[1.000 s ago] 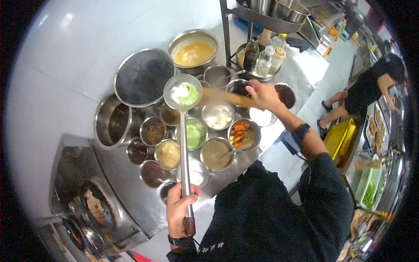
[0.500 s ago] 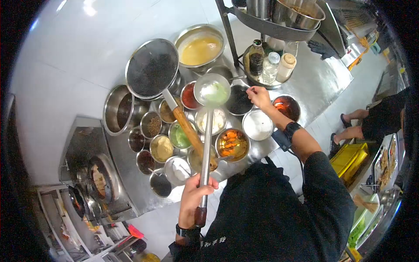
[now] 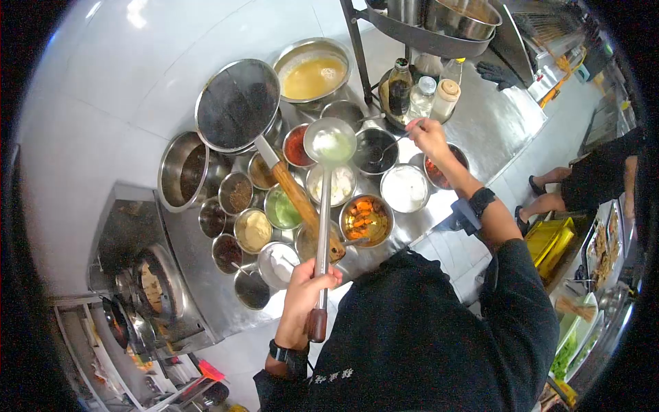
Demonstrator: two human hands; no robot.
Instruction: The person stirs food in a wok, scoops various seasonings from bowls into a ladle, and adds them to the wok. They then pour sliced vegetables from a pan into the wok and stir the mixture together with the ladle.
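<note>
My left hand [image 3: 309,287] is wrapped round the long metal handle of a ladle [image 3: 326,237], near its brown grip end. The ladle's bowl is raised over the seasoning bowls and has something pale green and white in it. With its fingers pinched, my right hand [image 3: 429,139] holds the thin handle of a small spoon [image 3: 399,141]. That spoon slants down into a metal bowl of dark contents [image 3: 376,152]. Just below lies a bowl of white powder or granules [image 3: 405,189]. Orange pieces in oil fill another bowl [image 3: 366,220], beside the ladle handle.
A strainer with a wooden handle [image 3: 238,105] lies across several bowls at the left. Behind stands a large bowl of yellow liquid [image 3: 316,72]. Bottles [image 3: 421,96] crowd a round tray under a raised shelf [image 3: 432,41]. A person in dark clothes [image 3: 597,182] stands at the right.
My right hand has lifted up and to the right from the dark bowl, drawing the spoon handle with it. The ladle stays nearly in place in my left hand.
</note>
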